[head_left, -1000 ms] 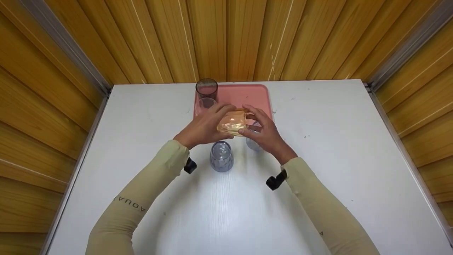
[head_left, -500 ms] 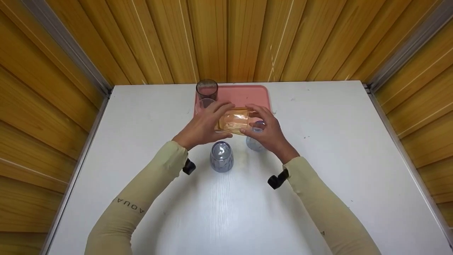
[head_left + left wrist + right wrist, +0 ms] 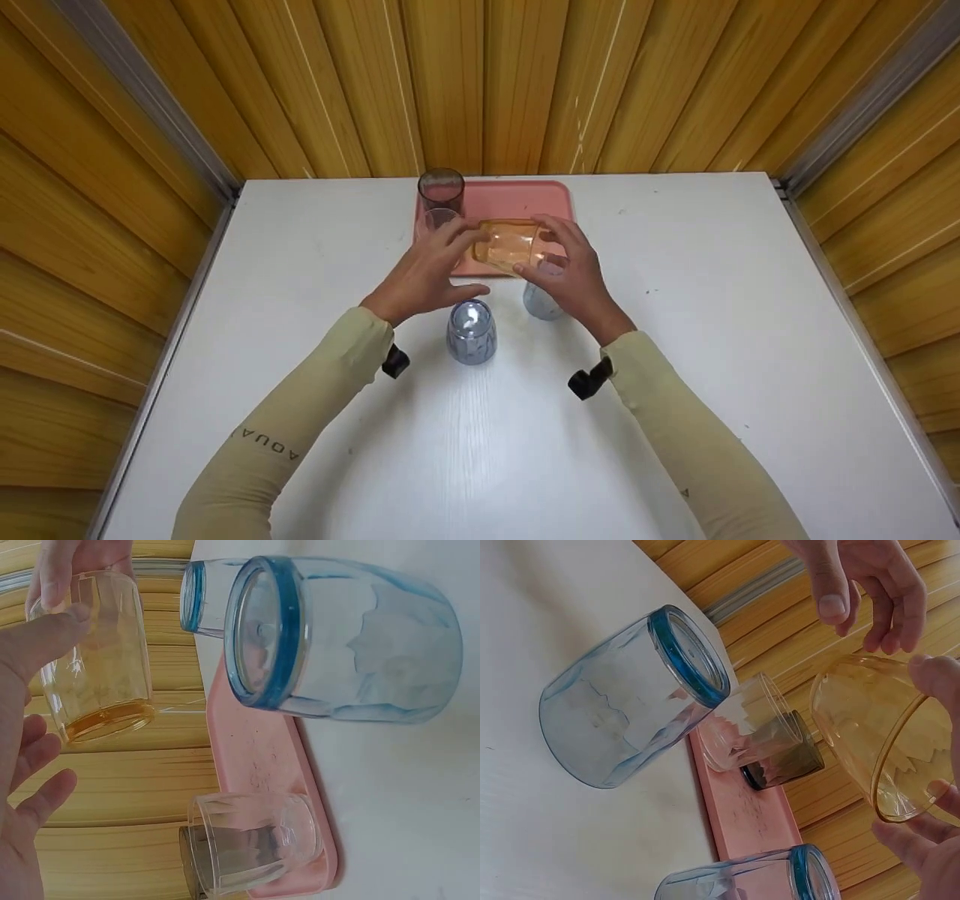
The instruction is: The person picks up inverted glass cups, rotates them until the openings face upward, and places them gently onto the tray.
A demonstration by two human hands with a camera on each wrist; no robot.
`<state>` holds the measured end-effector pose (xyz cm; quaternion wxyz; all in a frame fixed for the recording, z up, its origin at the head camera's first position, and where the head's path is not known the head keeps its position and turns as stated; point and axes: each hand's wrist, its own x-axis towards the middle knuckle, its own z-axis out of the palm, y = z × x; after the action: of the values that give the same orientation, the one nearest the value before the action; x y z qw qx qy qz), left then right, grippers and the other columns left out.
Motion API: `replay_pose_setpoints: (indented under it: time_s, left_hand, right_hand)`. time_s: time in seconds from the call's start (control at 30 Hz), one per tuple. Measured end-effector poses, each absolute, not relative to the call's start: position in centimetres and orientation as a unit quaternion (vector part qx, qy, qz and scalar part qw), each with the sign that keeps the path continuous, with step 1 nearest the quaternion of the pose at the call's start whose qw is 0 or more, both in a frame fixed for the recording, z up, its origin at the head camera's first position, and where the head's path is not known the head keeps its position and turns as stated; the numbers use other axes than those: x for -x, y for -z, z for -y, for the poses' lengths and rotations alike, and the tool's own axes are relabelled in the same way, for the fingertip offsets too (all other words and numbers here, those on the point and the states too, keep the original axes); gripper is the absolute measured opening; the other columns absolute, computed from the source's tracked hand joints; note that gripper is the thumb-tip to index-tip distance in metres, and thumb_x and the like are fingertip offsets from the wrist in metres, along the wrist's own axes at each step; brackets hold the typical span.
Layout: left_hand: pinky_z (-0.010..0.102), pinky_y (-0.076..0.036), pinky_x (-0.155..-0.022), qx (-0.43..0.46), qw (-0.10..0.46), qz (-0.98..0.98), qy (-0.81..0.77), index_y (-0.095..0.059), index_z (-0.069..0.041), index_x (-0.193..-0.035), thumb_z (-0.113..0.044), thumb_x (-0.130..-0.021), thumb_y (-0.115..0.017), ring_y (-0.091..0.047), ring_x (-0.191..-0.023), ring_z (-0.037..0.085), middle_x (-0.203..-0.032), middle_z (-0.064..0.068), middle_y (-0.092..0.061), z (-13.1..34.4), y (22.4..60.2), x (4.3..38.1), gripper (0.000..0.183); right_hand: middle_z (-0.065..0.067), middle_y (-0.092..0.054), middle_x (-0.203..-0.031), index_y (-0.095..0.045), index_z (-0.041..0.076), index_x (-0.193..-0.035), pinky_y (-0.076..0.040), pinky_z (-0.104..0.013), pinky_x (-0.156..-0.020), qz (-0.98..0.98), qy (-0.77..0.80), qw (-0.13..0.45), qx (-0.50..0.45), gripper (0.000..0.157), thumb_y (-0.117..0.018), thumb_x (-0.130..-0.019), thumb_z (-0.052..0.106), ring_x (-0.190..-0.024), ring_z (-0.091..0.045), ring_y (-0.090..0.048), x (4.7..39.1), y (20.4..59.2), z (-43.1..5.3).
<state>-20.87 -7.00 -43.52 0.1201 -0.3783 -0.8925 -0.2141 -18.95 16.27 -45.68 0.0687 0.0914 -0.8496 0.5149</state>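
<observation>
My right hand [image 3: 574,277] holds an amber drinking glass [image 3: 506,244] in the air over the pink tray, thumb and fingers around its rim end. The glass lies sideways, base toward the left hand. My left hand [image 3: 424,274] is apart from it, thumb and fingers spread; in the right wrist view a gap shows between these fingers [image 3: 885,607] and the glass. Two blue-tinted glasses stand on the table with thick blue bases upward: one [image 3: 471,337] below the left hand, the other [image 3: 541,301] partly hidden behind the right hand.
The pink tray [image 3: 525,196] lies at the table's back edge. On its left side stand a dark grey glass [image 3: 441,193] and a clear glass [image 3: 255,836], the latter partly hidden by the left hand in the head view. Wood-patterned walls [image 3: 510,90] enclose the white table [image 3: 675,300].
Both hands held the amber glass earlier; the left hand has let go and drawn slightly left. The glass has shifted a little right and farther from me with the right hand.
</observation>
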Motion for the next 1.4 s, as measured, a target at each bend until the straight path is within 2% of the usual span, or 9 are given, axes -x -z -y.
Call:
replay_pose_setpoints:
  time_s: [0.17, 0.27, 0.4, 0.6, 0.77, 0.97, 1.23, 1.4]
  left_hand:
    - [0.031, -0.043, -0.099, 0.376, 0.073, 0.901, 0.204, -0.043, -0.029, -0.129, -0.049, -0.069, -0.073, -0.046, -0.117, 0.008, -0.131, -0.01, -0.043, 7.3, 44.2, 20.3, 0.07]
    - [0.028, -0.045, -0.096, 0.375, 0.045, 0.904, 0.2, -0.045, -0.029, -0.127, -0.047, -0.069, -0.074, -0.049, -0.112, 0.007, -0.125, -0.009, -0.047, 7.5, 44.7, 20.0, 0.067]
    - [0.03, -0.047, -0.094, 0.367, -0.009, 0.907, 0.205, -0.047, -0.03, -0.126, -0.044, -0.07, -0.075, -0.05, -0.109, 0.008, -0.121, -0.009, -0.049, 7.8, 45.1, 19.7, 0.064]
    - [0.036, -0.044, -0.099, 0.347, -0.092, 0.911, 0.201, -0.047, -0.035, -0.125, -0.045, -0.069, -0.075, -0.045, -0.119, 0.008, -0.129, -0.012, -0.046, 7.5, 45.9, 19.3, 0.064]
    - [0.036, -0.043, -0.1, 0.366, -0.104, 0.908, 0.174, -0.05, -0.03, -0.125, -0.044, -0.068, -0.076, -0.048, -0.115, 0.012, -0.128, -0.008, -0.047, 7.2, 46.6, 19.1, 0.064]
    - [0.04, -0.041, -0.102, 0.373, -0.111, 0.909, 0.149, -0.05, -0.03, -0.126, -0.047, -0.07, -0.073, -0.046, -0.12, 0.016, -0.131, -0.004, -0.045, 6.6, 47.5, 18.6, 0.063]
    - [0.037, -0.041, -0.102, 0.403, -0.068, 0.902, 0.136, -0.057, -0.022, -0.12, -0.048, -0.077, -0.067, -0.049, -0.117, 0.017, -0.125, -0.001, -0.051, 5.9, 48.8, 18.5, 0.051]
    - [0.034, -0.045, -0.097, 0.414, -0.039, 0.9, 0.133, -0.061, -0.019, -0.113, -0.045, -0.08, -0.064, -0.053, -0.107, 0.015, -0.116, -0.002, -0.054, 5.5, 49.5, 18.6, 0.042]
  right_hand:
    - [0.011, -0.038, -0.133, -0.039, 0.048, -0.126, -0.048, -0.035, -0.094, 0.858, -0.499, 0.086, -0.084, 0.066, -0.074, -0.07, 0.047, -0.119, -0.011, -0.044, 19.1, 45.8, -16.3]
    - [0.01, -0.037, -0.134, -0.038, 0.049, -0.126, -0.048, -0.036, -0.094, 0.861, -0.492, 0.096, -0.086, 0.067, -0.073, -0.07, 0.048, -0.119, -0.011, -0.043, 19.1, 45.9, -16.3]
    - [0.009, -0.037, -0.134, -0.037, 0.05, -0.127, -0.047, -0.036, -0.094, 0.864, -0.484, 0.103, -0.088, 0.067, -0.073, -0.07, 0.047, -0.119, -0.011, -0.042, 19.1, 46.0, -16.3]
    - [0.008, -0.037, -0.134, -0.038, 0.049, -0.127, -0.048, -0.036, -0.093, 0.867, -0.476, 0.11, -0.095, 0.067, -0.074, -0.071, 0.044, -0.12, -0.015, -0.042, 19.2, 46.1, -16.3]
    - [0.009, -0.036, -0.135, -0.038, 0.048, -0.128, -0.049, -0.036, -0.092, 0.87, -0.466, 0.119, -0.106, 0.068, -0.074, -0.071, 0.043, -0.12, -0.018, -0.043, 19.3, 46.2, -16.3]
    - [0.008, -0.035, -0.136, -0.038, 0.05, -0.128, -0.048, -0.038, -0.093, 0.874, -0.46, 0.117, -0.104, 0.068, -0.074, -0.071, 0.044, -0.12, -0.017, -0.042, 19.3, 46.3, -16.2]
    - [0.008, -0.035, -0.136, -0.037, 0.05, -0.128, -0.047, -0.042, -0.093, 0.874, -0.459, 0.119, -0.104, 0.068, -0.074, -0.072, 0.04, -0.12, -0.016, -0.042, 19.4, 46.4, -16.1]
    - [0.007, -0.035, -0.136, -0.038, 0.05, -0.128, -0.047, -0.042, -0.093, 0.876, -0.454, 0.12, -0.106, 0.068, -0.075, -0.072, 0.037, -0.12, -0.017, -0.042, 19.5, 46.5, -15.9]
